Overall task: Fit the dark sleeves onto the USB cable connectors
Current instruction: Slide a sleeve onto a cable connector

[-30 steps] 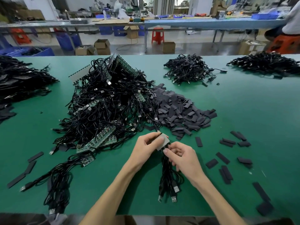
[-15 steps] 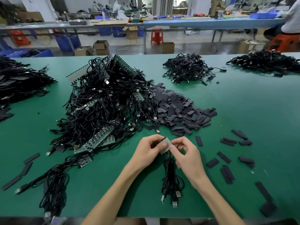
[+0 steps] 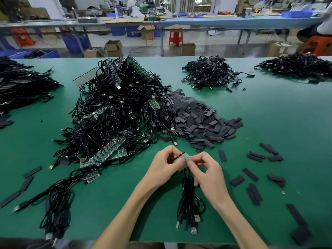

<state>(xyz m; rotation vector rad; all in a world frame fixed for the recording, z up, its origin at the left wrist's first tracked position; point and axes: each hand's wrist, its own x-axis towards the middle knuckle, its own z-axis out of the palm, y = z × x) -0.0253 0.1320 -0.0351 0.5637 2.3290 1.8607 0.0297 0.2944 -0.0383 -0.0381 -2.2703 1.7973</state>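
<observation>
My left hand (image 3: 164,165) and my right hand (image 3: 209,174) meet over the near middle of the green table (image 3: 278,112). Together they pinch a small pale board strip (image 3: 183,160) with a black toothed edge. A bundle of black USB cables (image 3: 188,203) hangs from it toward me, its metal plugs (image 3: 193,224) lying near the table's front edge. A heap of dark flat sleeves (image 3: 199,119) lies beyond my hands. Left of it rises a big tangle of black cables and green boards (image 3: 115,115).
Loose sleeves (image 3: 255,177) are scattered right of my hands and at the near left (image 3: 27,178). A cable bundle (image 3: 55,203) lies near left. More cable piles sit far left (image 3: 21,88), far middle (image 3: 208,72) and far right (image 3: 296,65). A person sits at the far right (image 3: 323,24).
Both hands have drawn slightly closer to me with the strip. My right hand's fingers have shifted up onto the strip's right end, and the hanging cable bundle moved with it.
</observation>
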